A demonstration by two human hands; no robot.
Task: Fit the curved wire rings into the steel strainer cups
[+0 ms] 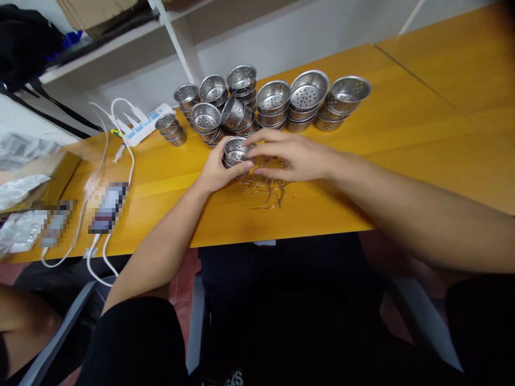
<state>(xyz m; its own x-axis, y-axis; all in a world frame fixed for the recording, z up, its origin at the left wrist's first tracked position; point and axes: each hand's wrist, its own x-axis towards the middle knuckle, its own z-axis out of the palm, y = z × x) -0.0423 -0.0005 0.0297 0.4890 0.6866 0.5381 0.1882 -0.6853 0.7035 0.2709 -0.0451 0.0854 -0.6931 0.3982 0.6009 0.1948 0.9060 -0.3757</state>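
My left hand is wrapped around a small perforated metal cup, with the thumb along its near side. The cup's mouth faces up, and a second rim seems to show beneath it. At the cup's right side is my right hand, its fingers curved and apart from the thumb. Its fingertips reach the rim; whether they touch it I cannot tell. Thin bent metal wires lie loose on the table below my right hand, which partly covers them.
Several stacks of perforated metal cups stand behind my hands, one cup tilted. A smaller stack stands left, near a white power strip. Cables run past two blurred phone-like devices. The wooden table's front edge is close.
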